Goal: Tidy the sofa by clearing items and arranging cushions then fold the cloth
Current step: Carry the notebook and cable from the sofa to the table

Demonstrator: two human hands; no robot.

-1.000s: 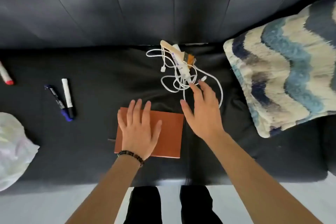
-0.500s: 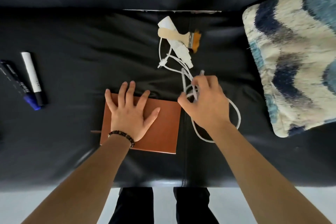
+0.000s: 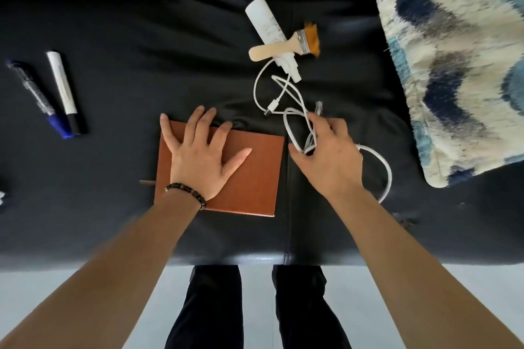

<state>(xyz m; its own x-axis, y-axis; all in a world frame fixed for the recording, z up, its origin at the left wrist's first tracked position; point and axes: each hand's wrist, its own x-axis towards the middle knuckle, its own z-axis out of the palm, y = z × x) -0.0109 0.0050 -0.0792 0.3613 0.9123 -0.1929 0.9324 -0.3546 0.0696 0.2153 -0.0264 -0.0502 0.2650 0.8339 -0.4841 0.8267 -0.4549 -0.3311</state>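
A brown notebook (image 3: 255, 176) lies on the black sofa seat (image 3: 141, 65). My left hand (image 3: 202, 156) rests flat on it with fingers spread. Just right of the notebook, my right hand (image 3: 329, 156) grips a bunch of white cables (image 3: 292, 110), whose loops trail up toward a white tube (image 3: 268, 25) and out to the right. A wooden paintbrush (image 3: 286, 48) lies across the tube. A fluffy cushion (image 3: 459, 65) with blue wavy stripes sits at the right end of the seat.
Two markers lie on the seat at the left, a blue-capped one (image 3: 37, 96) and a white one with a black cap (image 3: 65, 91). The white floor (image 3: 255, 306) and my dark trousers (image 3: 215, 306) show below the seat's front edge.
My right hand reached the cables, closed round them and has drawn them nearer the notebook. The left hand stayed flat on the notebook. The view has moved closer.
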